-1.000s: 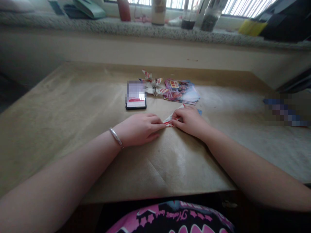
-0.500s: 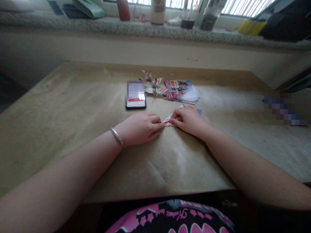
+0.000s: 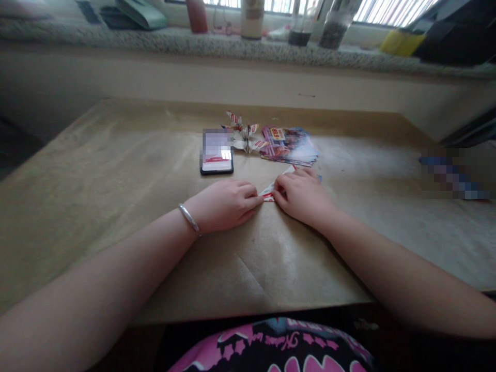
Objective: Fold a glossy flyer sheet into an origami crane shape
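Curled slightly more than before, the right hand (image 3: 304, 195) pinches the folded paper (image 3: 268, 196), nearer than the flyers (image 3: 291, 146); the left hand (image 3: 227, 205) touches its left corner, grip unclear; likely light, easily creased, best held by edges.

The folded sheet (image 3: 267, 196) was printed paper. From it, the phone screen (image 3: 216, 166) at ten o'clock was glossy, the leaflets (image 3: 290, 146) at one shiny paper, the windowsill (image 3: 217, 47) at twelve speckled like stone, the bracelet (image 3: 188, 218) towards nine smooth metal.

Both hands (image 3: 225, 206) (image 3: 302, 194) low, close together, forearms (image 3: 127, 268) (image 3: 387, 253) aslant from either side.
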`<state>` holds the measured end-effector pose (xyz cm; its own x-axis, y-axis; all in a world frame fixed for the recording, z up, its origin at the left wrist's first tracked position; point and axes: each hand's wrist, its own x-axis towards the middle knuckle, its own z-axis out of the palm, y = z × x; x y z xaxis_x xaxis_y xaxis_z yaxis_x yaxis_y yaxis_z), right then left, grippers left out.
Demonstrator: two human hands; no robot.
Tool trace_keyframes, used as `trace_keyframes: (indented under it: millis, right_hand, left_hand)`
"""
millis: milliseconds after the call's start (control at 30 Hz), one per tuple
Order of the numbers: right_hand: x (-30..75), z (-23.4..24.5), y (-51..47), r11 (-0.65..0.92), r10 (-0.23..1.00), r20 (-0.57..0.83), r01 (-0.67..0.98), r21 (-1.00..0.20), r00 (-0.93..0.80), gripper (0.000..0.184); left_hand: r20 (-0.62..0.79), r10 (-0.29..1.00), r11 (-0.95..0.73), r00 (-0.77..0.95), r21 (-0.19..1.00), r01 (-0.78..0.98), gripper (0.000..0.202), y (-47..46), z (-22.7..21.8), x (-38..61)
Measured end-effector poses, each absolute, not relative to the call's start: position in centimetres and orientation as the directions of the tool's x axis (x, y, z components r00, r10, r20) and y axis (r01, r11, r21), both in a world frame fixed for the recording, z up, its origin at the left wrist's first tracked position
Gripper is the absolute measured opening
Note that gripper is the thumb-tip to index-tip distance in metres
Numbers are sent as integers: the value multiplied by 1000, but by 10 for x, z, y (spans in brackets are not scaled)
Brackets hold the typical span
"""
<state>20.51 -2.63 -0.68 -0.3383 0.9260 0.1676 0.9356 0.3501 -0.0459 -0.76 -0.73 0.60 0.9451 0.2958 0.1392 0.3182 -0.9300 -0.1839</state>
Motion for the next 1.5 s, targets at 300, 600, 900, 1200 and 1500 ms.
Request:
trace_keyframes:
  millis: [300, 600, 900, 1200, 1500]
  right_hand:
    - [199, -9, -27, 406, 904, 179, 911, -75, -388, 23]
    - [203, -12, -21, 393, 916, 160, 905, -162, -369, 17]
    - [202, -14, -19, 395, 915, 157, 902, -172, -371, 17]
    - [202, -15, -19, 388, 918, 158, 905, -175, -363, 18]
    - [203, -16, -19, 383, 920, 156, 910, -159, -360, 19]
  left_hand:
    - [171, 317, -936, 933, -103, 337, 31, -4, 2, -13]
    - [198, 280, -954, 940, -55, 296, 31, -1, 6, -16]
    - [188, 280, -953, 941, -64, 296, 31, -1, 4, -15]
    - [196, 289, -946, 937, -94, 311, 31, -2, 3, -13]
    - [204, 300, -948, 932, -43, 315, 30, -1, 3, -13]
